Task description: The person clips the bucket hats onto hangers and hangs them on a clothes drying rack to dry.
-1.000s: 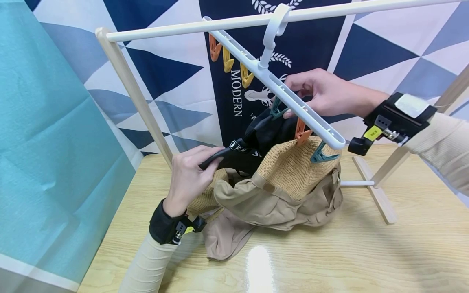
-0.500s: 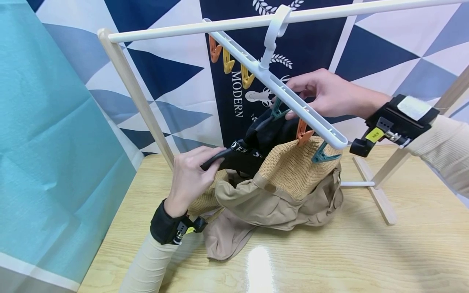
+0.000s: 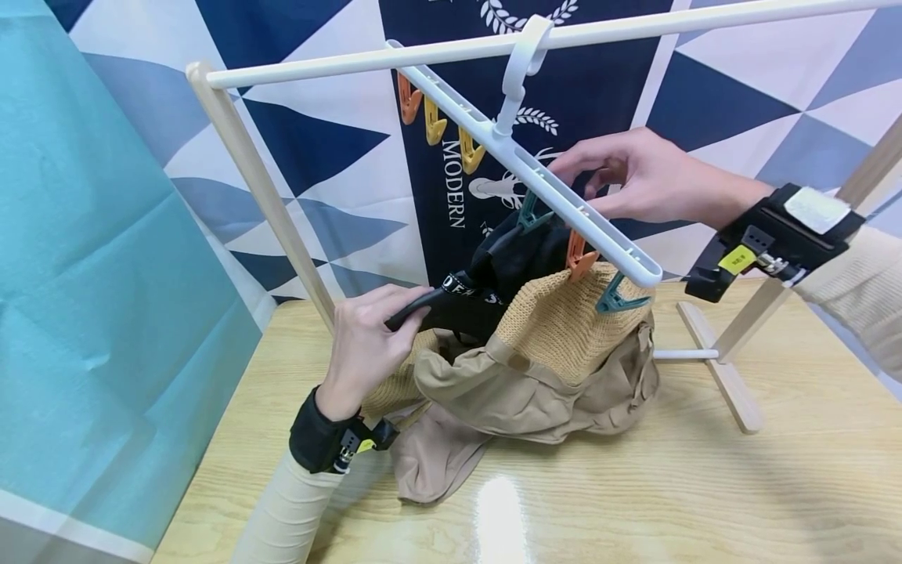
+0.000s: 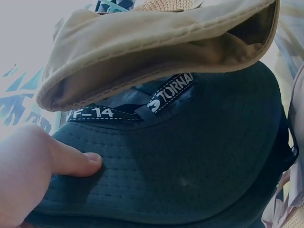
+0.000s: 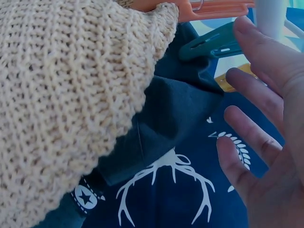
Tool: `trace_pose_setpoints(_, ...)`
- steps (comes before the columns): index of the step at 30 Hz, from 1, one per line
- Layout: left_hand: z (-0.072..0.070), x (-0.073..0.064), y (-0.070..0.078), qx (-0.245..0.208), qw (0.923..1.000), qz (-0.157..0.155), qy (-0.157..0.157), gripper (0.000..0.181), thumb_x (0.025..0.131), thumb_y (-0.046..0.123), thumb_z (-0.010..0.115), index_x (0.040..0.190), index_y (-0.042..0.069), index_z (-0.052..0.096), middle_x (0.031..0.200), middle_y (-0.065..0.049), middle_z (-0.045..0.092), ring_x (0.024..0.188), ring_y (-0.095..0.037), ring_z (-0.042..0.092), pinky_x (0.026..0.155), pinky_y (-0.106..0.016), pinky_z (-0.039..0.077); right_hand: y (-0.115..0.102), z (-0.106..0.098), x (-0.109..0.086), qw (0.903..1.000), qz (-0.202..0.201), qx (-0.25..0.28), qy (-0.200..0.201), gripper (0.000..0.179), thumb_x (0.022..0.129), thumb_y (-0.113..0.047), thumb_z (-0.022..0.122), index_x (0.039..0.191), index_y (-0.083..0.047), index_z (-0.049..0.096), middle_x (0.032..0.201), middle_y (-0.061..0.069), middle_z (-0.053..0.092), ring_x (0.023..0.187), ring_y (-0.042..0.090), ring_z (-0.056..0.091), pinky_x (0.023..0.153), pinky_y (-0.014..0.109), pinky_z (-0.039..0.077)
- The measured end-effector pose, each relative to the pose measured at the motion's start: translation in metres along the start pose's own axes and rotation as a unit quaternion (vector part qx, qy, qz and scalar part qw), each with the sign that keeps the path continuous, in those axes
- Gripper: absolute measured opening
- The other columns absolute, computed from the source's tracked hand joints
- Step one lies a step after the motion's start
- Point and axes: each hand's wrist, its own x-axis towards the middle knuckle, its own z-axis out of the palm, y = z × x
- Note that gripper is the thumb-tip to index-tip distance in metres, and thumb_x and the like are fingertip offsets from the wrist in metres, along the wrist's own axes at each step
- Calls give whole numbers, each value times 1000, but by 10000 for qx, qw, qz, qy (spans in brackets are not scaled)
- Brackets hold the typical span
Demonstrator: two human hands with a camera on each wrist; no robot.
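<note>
A black bucket hat (image 3: 461,313) with a lettered band hangs from a teal clip (image 3: 530,215) on the pale blue clip hanger (image 3: 535,172). My left hand (image 3: 369,337) pinches its brim (image 4: 190,161), thumb on top in the left wrist view. My right hand (image 3: 637,176) is beside that clip; in the right wrist view its fingers (image 5: 259,137) are parted and grip nothing, the thumb close to the clip. In front, a tan knitted hat (image 3: 567,325) hangs from an orange clip (image 3: 579,257) and another teal clip (image 3: 618,296). A khaki hat (image 3: 535,403) sits just below it.
The hanger hooks over a white rail (image 3: 352,63) on a wooden stand (image 3: 261,188). Orange and yellow clips (image 3: 470,150) hang at its far end. More tan and pinkish-beige fabric (image 3: 437,462) lies on the wooden table (image 3: 599,501). A patterned cloth backs the scene.
My right hand has drawn slightly right, and its fingers have come away from the teal clip, which stays on the black hat. The left hand keeps its pinch on the brim.
</note>
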Motion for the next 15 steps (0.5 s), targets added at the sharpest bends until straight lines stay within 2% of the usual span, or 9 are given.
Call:
trace_pose_setpoints(6,0,0,-1,-31,10000,-22,28,20,95,0,84,114,5,89,97,-11,88,77,-25,83,59,-31,52,1,-4,-9,9990,-371,-247,37,56,93,8,83,146,-8,74,132,-30,75,116,1,69,90,12,57)
trace_pose_setpoints(11,0,-2,-2,-19,10000,-87,-20,19,95,1,85,114,5,89,97,-11,88,76,-23,82,58,-29,50,2,-4,-17,9996,-153,-180,147,52,97,4,80,147,-10,74,135,-24,77,118,2,72,91,12,58)
trace_pose_setpoints(15,1,-3,-4,-4,9999,-103,-35,19,95,1,85,113,5,89,97,-11,88,76,-24,82,58,-29,50,4,-4,-24,9997,97,123,170,46,102,1,75,147,-10,74,137,-18,79,113,5,77,92,13,59)
